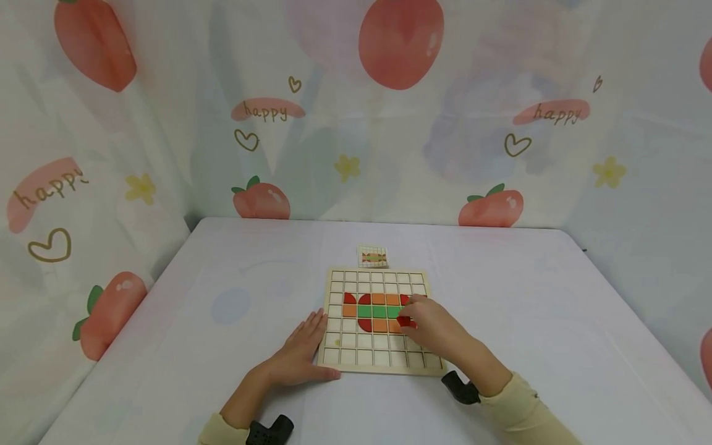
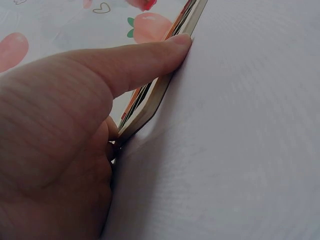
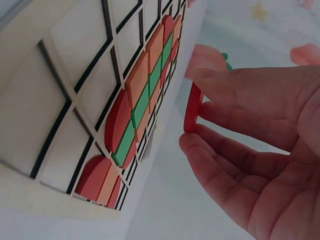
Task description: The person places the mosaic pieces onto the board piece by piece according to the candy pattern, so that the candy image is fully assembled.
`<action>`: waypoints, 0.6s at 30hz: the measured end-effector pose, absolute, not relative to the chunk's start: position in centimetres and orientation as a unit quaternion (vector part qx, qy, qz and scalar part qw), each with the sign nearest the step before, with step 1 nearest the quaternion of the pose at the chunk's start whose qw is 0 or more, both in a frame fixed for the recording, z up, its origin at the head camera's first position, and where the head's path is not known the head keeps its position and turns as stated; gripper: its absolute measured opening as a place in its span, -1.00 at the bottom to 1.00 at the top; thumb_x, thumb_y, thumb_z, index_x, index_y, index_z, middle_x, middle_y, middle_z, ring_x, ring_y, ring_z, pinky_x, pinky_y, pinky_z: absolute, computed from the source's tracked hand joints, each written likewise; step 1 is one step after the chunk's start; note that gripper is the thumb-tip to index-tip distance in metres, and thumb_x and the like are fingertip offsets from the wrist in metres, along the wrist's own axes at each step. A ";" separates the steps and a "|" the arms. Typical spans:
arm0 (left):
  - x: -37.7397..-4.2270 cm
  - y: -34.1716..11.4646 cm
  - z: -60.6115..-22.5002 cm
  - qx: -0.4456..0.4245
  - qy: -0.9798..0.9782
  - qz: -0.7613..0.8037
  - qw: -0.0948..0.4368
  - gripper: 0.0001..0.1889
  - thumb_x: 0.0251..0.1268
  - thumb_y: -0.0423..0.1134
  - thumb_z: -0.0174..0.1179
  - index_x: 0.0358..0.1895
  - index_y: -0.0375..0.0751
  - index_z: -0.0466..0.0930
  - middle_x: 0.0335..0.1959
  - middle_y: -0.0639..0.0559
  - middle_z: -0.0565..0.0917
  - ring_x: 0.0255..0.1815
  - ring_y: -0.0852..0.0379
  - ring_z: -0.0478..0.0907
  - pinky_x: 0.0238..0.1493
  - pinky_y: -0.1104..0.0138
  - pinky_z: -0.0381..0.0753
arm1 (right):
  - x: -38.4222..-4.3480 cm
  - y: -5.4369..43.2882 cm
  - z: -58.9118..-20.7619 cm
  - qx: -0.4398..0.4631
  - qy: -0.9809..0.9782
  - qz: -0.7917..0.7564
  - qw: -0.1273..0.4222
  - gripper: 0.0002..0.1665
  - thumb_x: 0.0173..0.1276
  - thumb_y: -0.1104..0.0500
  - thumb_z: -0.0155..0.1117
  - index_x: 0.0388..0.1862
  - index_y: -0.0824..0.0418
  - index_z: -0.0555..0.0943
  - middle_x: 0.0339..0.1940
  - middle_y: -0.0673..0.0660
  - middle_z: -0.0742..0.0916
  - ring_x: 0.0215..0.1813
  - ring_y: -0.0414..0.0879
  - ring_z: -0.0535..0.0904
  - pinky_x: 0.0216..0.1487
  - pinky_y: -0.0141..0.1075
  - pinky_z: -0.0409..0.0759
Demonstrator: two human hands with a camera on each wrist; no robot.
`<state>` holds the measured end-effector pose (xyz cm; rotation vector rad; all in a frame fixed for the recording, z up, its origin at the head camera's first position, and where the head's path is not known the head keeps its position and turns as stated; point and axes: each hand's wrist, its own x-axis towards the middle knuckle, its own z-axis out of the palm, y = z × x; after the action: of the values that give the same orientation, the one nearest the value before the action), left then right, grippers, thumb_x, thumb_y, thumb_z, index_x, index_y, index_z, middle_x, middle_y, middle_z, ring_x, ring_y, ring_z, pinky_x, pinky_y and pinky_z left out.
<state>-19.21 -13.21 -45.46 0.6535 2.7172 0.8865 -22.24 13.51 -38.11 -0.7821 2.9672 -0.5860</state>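
A square wooden grid board (image 1: 384,371) lies on the table, its middle cells filled with red rounded tiles (image 1: 364,325), orange square tiles (image 1: 349,311) and green square tiles (image 1: 379,312). Along the board's left side rests my left hand (image 1: 297,358), fingers straight, with the thumb against the front edge; the left wrist view shows that thumb touching the rim. My right hand (image 1: 436,324) is over the right part of the pattern. Between its thumb and fingertips it pinches a red tile (image 3: 194,107), held on edge and apart from the board in the right wrist view.
Just behind the board lies a small card (image 1: 372,256) printed with a similar coloured pattern on a grid. The white-covered table (image 1: 233,266) meets a fruit-print curtain (image 1: 384,154) at the back. Black wrist devices (image 1: 271,431) sit near both sleeves.
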 end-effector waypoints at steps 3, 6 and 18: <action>-19.3 -13.2 -45.6 0.222 0.921 0.302 0.104 0.16 -0.02 0.34 0.17 0.43 -0.38 -0.21 0.46 -0.18 -0.22 0.44 -0.05 -0.35 0.34 0.03 -0.24 | -22.4 12.8 -38.4 -0.265 0.943 -0.200 0.005 -0.82 0.03 0.33 0.42 -0.33 0.34 0.69 -0.37 0.04 0.59 -0.29 -0.11 0.49 -0.28 -0.32 0.54; -19.3 -13.2 -45.6 0.221 0.921 0.303 0.104 0.16 -0.02 0.34 0.17 0.43 -0.37 -0.22 0.46 -0.17 -0.22 0.44 -0.05 -0.35 0.34 0.03 -0.23 | -22.5 12.2 -38.7 -0.279 0.938 -0.206 0.002 -0.84 0.04 0.34 0.41 -0.35 0.33 0.69 -0.36 0.05 0.59 -0.29 -0.12 0.47 -0.31 -0.35 0.53; -19.2 -13.1 -45.5 0.216 0.923 0.302 0.104 0.16 -0.03 0.33 0.18 0.43 -0.37 -0.20 0.46 -0.17 -0.21 0.45 -0.05 -0.34 0.34 0.03 -0.23 | -22.8 10.6 -39.6 -0.306 0.931 -0.199 -0.001 -0.85 0.07 0.30 0.41 -0.34 0.29 0.70 -0.34 0.08 0.58 -0.30 -0.11 0.46 -0.34 -0.36 0.53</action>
<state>-19.23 -13.11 -45.55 0.6384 2.7206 0.8906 -22.76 10.58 -39.56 -0.9630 2.9272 -0.6265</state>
